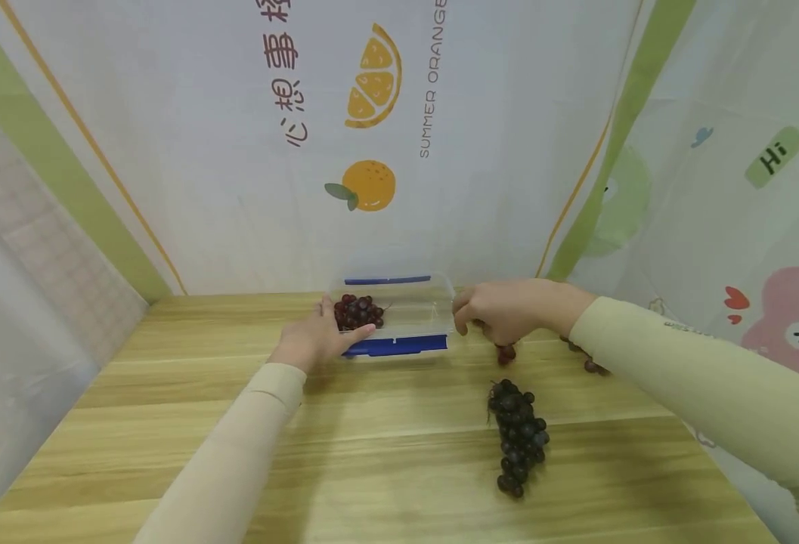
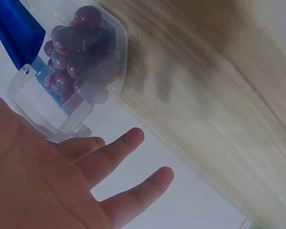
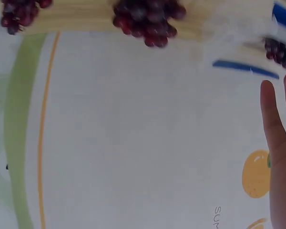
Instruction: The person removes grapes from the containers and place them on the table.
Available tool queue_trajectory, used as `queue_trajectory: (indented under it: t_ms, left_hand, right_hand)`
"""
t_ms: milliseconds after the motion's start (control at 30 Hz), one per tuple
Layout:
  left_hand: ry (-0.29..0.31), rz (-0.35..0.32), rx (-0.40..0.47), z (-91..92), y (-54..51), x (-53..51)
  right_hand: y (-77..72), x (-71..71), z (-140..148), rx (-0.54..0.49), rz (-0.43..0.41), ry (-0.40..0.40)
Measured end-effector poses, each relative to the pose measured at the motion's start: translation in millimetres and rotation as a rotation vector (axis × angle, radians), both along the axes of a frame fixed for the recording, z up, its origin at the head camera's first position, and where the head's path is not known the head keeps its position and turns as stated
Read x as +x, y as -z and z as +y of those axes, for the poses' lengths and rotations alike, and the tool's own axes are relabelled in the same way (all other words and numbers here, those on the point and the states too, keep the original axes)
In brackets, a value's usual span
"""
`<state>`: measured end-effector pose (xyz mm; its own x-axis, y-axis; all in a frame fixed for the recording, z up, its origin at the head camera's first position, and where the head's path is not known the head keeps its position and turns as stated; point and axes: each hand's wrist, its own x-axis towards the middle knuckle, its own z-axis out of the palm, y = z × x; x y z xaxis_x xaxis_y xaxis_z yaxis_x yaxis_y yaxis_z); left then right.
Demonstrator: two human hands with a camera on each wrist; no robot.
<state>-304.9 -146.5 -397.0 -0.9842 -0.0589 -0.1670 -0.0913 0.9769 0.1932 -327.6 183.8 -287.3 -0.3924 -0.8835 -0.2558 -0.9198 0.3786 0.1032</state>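
A clear plastic box (image 1: 416, 311) with blue latch flaps (image 1: 399, 346) stands at the back of the table. Red grapes (image 1: 358, 312) lie in its left end and show through the wall in the left wrist view. My left hand (image 1: 309, 336) rests at the box's left end, thumb along the front side; several fingers (image 2: 133, 195) stretch out straight in the left wrist view. My right hand (image 1: 504, 306) is at the right end with nothing visible in it; whether it touches the box I cannot tell. Partly behind it lies a red grape bunch (image 1: 506, 353).
A long dark grape bunch (image 1: 518, 438) lies on the wooden table (image 1: 385, 453), front right. More grapes (image 1: 593, 367) are partly hidden by the right sleeve (image 1: 698, 378). A printed white cloth (image 1: 494, 189) hangs behind the table's back edge.
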Motion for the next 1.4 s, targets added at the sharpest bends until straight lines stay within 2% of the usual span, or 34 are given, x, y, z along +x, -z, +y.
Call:
queue_trajectory:
  t_ms: [100, 267, 533, 667, 767, 967, 1200, 1400]
  left_hand:
    - [0.000, -0.006, 0.002, -0.4, -1.0, 0.2]
    - [0.005, -0.003, 0.017, 0.2, 0.4, -0.1]
    - [0.011, -0.012, 0.025, 2.6, 3.3, 0.7]
    - [0.026, 0.020, 0.023, 2.4, 3.8, 1.4]
    - [0.030, 0.043, 0.023, 0.6, 3.6, 3.2]
    - [0.037, 0.025, 0.003, -3.6, 1.4, 5.2]
    - [0.034, 0.045, -0.007, -5.4, -4.5, 6.2]
    - [0.048, 0.045, -0.016, -3.7, -3.9, 5.6]
  right_hand:
    - [-6.5, -11.2, -16, -0.005, -0.046, 0.044]
    - [-12.9, -25.7, -49, 0.005, -0.052, 0.094]
    - [-11.9, -38.6, -103, 0.063, 0.000, 0.063]
    - [0.0, -46.2, -127, 0.079, 0.021, 0.050]
    - [15.7, -52.7, -144, 0.064, 0.034, 0.040]
    - [45.4, -62.2, -170, 0.011, 0.018, 0.061]
    - [60.5, -70.7, -178, 0.041, 0.034, 0.111]
    - [67.6, -75.1, -176, 0.060, 0.030, 0.133]
